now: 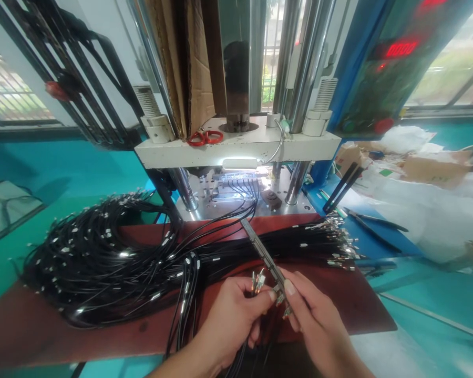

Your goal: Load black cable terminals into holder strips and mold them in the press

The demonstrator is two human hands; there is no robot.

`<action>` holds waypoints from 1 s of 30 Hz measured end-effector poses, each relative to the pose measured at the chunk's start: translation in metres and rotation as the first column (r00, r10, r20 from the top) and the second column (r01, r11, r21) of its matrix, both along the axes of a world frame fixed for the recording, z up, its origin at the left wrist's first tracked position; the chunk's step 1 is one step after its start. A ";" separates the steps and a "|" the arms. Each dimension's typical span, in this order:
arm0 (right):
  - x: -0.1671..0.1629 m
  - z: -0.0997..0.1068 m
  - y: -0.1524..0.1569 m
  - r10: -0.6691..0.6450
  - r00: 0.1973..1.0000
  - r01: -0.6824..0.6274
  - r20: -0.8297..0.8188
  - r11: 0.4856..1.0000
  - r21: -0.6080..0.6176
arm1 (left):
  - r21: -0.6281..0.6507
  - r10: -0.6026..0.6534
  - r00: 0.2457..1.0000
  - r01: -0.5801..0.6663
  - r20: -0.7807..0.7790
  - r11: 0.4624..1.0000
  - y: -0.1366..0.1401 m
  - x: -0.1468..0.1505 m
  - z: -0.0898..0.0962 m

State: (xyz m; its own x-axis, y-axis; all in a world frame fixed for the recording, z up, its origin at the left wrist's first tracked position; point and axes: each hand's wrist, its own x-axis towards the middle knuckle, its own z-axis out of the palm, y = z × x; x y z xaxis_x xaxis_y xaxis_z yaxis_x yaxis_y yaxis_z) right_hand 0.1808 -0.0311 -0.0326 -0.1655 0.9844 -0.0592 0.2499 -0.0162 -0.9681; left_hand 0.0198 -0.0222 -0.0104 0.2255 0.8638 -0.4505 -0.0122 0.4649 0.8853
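Closest, in front of the press [236, 150], the left hand [236, 310] is closed with its thumb bent in, gripping a small bunch of black cables by their cable ends [259, 282], metal tips poking up past the fingers. Beside it, the right hand [319, 320] pinches a slotted metal strip [262, 252] between thumb and fingers; the strip slants up toward the press, and more small connectors sit at its lower end, by the left thumb. Below the press's upper plate, a lit clear fixture [236, 181] has several thin cables running into it. A big coil of black cables [102, 257] spreads over the red-brown bench [358, 304], in front of the press and to its left. Right of the press are white plastic bags [453, 212], with cardboard [433, 172] among them; their contents cannot be made out.
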 end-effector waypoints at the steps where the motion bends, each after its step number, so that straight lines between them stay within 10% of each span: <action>1: 0.000 -0.001 0.000 0.008 0.999 -0.009 0.038 0.999 0.034 | 0.000 0.000 1.000 0.000 0.005 1.000 0.000 -0.001 0.000; 10: -0.005 0.004 -0.002 0.017 0.990 -0.047 0.143 0.977 0.209 | 0.016 0.020 0.999 -0.020 0.038 1.000 0.001 -0.004 -0.003; 20: 0.005 0.019 -0.006 -0.133 0.968 0.124 -0.212 0.991 -0.056 | -0.110 0.155 0.946 -0.129 0.285 0.986 0.002 -0.014 0.010; 30: 0.009 0.023 -0.002 -0.007 0.990 -0.001 -0.142 0.998 -0.056 | -0.013 0.071 0.996 -0.070 0.053 0.997 0.001 -0.003 0.005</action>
